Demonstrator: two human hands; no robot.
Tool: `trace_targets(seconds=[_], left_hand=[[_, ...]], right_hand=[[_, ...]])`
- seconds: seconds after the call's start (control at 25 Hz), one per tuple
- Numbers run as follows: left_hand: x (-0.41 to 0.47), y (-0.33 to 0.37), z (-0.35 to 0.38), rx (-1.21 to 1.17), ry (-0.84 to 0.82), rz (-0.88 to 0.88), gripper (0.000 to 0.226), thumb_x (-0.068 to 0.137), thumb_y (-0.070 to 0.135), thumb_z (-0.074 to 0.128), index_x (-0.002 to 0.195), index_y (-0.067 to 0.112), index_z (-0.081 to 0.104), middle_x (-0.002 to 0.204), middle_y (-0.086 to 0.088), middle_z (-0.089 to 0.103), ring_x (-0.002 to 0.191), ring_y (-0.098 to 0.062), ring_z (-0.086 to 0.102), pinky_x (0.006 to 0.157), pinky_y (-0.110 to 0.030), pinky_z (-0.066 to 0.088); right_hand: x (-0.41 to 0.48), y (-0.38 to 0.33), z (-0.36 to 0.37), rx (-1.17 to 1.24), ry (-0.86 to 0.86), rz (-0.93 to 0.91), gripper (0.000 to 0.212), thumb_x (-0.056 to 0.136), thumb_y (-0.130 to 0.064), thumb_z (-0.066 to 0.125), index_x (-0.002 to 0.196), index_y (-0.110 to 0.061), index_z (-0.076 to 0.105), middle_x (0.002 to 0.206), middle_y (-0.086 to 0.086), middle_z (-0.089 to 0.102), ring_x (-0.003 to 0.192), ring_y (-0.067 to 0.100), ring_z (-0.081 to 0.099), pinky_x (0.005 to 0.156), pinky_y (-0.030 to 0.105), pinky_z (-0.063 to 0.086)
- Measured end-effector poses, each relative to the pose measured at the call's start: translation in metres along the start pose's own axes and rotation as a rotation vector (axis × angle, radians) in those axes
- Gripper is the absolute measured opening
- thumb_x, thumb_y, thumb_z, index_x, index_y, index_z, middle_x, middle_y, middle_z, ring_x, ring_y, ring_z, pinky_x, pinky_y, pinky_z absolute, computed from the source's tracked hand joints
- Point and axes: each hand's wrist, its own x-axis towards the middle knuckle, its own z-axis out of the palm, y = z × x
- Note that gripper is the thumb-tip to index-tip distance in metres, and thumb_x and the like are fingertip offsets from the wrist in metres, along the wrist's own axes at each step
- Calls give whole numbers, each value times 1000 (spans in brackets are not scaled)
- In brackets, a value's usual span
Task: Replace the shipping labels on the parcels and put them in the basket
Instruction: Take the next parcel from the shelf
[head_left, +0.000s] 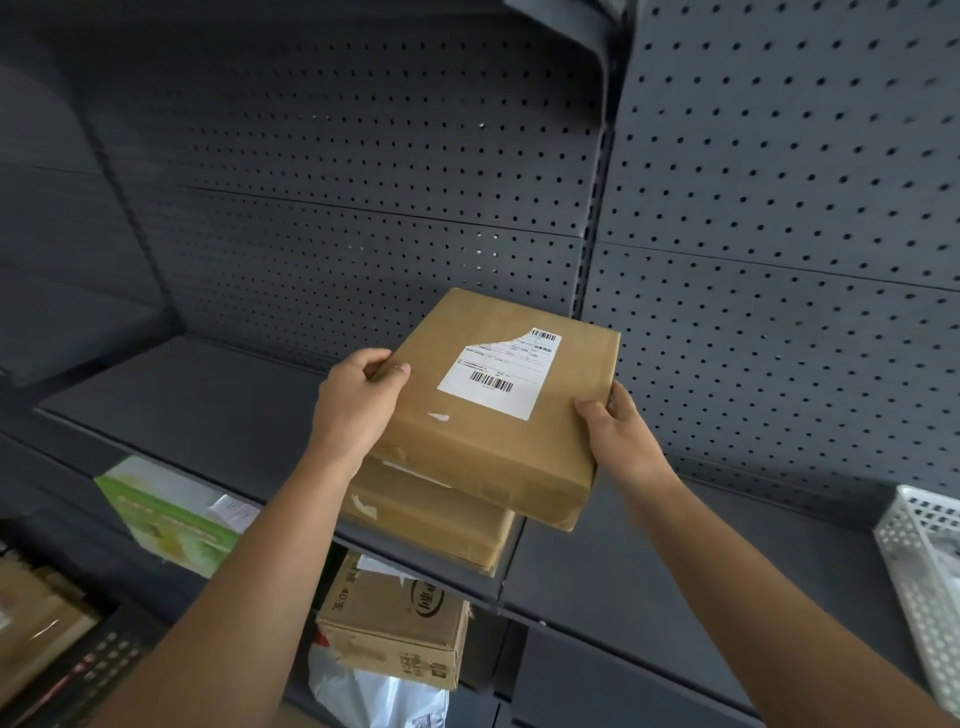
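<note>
Both hands clamp one brown-paper parcel from opposite sides. The left hand curls round its left edge with the thumb on top, and the right hand pinches the near right corner. The parcel is tilted, its far edge close to the perforated back panel. A white shipping label on top has one far corner torn away. A second parcel lies beneath at the front lip of the shelf, and I cannot tell whether the two touch. A stretch of dark shelf runs right to the white basket, well apart at the frame's edge. A green box and a cardboard box sit lower down.
</note>
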Motion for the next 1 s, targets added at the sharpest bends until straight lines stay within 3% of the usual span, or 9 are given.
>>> trace_targets(seconds=[0.2, 0.36, 0.56, 0.88, 1.0], left_hand=[[-32, 29, 52, -7, -87, 21, 27, 95, 39, 66, 120, 30, 64, 109, 18, 64, 97, -4, 62, 83, -33, 53], [-60, 45, 99, 17, -167, 58, 26, 95, 41, 66, 117, 28, 61, 106, 16, 63, 91, -4, 61, 70, -30, 48], [-89, 49, 149, 55, -290, 49, 28, 91, 49, 67, 109, 30, 58, 101, 15, 63, 91, -11, 64, 85, -43, 55], [-122, 37, 191, 98, -410, 23, 29, 91, 52, 66, 104, 28, 56, 100, 11, 63, 89, -12, 63, 76, -37, 52], [-130, 28, 196, 111, -427, -1, 30, 92, 51, 67, 104, 26, 55, 101, 9, 62, 90, -12, 62, 69, -34, 47]], right_hand=[[-21, 6, -66, 18, 108, 11, 33, 101, -34, 46, 134, -30, 45, 119, -10, 65, 102, 11, 65, 75, 26, 49], [-42, 18, -119, 32, 198, 26, 25, 102, -31, 46, 126, -34, 46, 111, -15, 65, 95, 6, 64, 66, 21, 45], [-62, 41, -174, 5, 274, 40, 26, 100, -30, 48, 126, -30, 52, 111, -12, 68, 96, 10, 67, 73, 25, 52], [-77, 83, -217, 18, 311, 117, 32, 98, -34, 52, 130, -31, 52, 112, -10, 71, 99, 14, 69, 90, 40, 56], [-77, 96, -220, 18, 294, 141, 33, 98, -35, 53, 131, -31, 51, 114, -10, 70, 99, 13, 69, 89, 37, 56]])
